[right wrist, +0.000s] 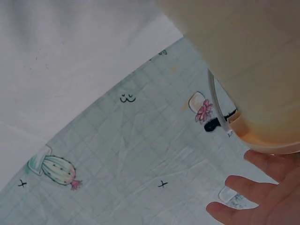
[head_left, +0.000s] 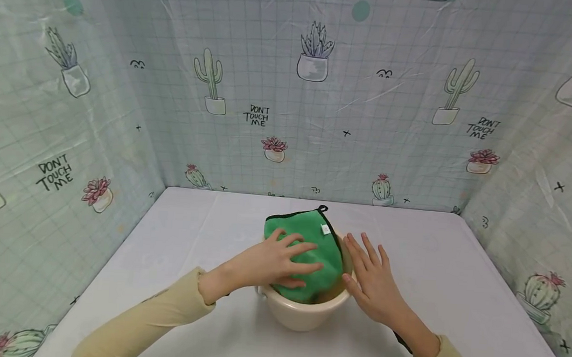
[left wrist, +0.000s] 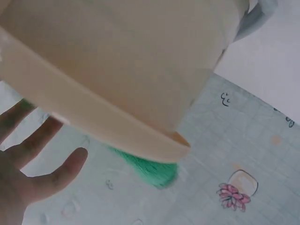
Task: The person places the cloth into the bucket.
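Note:
A green cloth [head_left: 329, 259] with black edging, a white label and a corner loop lies bunched in the mouth of a cream bucket [head_left: 299, 316], its upper part standing above the rim. My left hand [head_left: 277, 261] rests on the cloth with spread, slightly bent fingers. At the bucket's right rim is my right hand [head_left: 375, 285], fingers extended and holding nothing; whether it touches the rim cannot be told. In the left wrist view, cloth [left wrist: 157, 172] shows past the rim. The right wrist view has the bucket's side [right wrist: 253, 61] above my fingers [right wrist: 251, 187].
The bucket stands on a white table [head_left: 210, 325]. Behind and at both sides hang sheets [head_left: 348, 106] printed with cacti and lettering. A bucket handle [right wrist: 214, 101] hangs beside the rim in the right wrist view.

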`<state>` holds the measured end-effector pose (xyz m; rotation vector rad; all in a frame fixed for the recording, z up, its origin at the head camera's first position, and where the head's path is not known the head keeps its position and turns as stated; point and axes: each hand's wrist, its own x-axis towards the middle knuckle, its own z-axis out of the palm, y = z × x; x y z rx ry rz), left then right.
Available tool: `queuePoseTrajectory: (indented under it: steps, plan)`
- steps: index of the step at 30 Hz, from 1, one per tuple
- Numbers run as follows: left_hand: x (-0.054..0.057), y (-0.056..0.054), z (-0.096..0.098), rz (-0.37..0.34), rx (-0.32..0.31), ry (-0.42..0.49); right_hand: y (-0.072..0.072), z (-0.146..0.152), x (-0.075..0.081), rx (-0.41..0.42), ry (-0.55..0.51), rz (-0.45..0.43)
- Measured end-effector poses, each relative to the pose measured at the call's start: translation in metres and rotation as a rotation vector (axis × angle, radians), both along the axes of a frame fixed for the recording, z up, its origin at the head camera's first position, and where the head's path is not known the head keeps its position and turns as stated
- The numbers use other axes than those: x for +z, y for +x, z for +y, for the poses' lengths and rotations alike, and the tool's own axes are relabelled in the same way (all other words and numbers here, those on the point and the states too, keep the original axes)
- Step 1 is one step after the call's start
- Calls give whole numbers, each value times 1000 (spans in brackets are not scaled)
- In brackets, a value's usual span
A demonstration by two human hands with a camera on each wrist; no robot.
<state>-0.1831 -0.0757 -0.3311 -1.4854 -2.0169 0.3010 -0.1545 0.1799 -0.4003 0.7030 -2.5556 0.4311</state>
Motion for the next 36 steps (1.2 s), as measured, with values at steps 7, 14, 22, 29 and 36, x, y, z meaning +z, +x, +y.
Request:
queuePoseTrajectory:
  steps: [7,14,22,29,36]
  plan:
    - [-1,-5,-13,-11,37,83,2,8,2,-7,-4,30]
    - [-9,-13,-36,-57,129,150,1,25,3,-47,0,1]
    - [-21,-14,-75,-213,223,315,-6,62,-5,-115,29,1]
    - [-26,-27,-82,-252,275,313,-14,76,-10,-149,43,21]
    - [-48,-38,-111,-283,478,354,-26,92,-25,-239,144,-11]
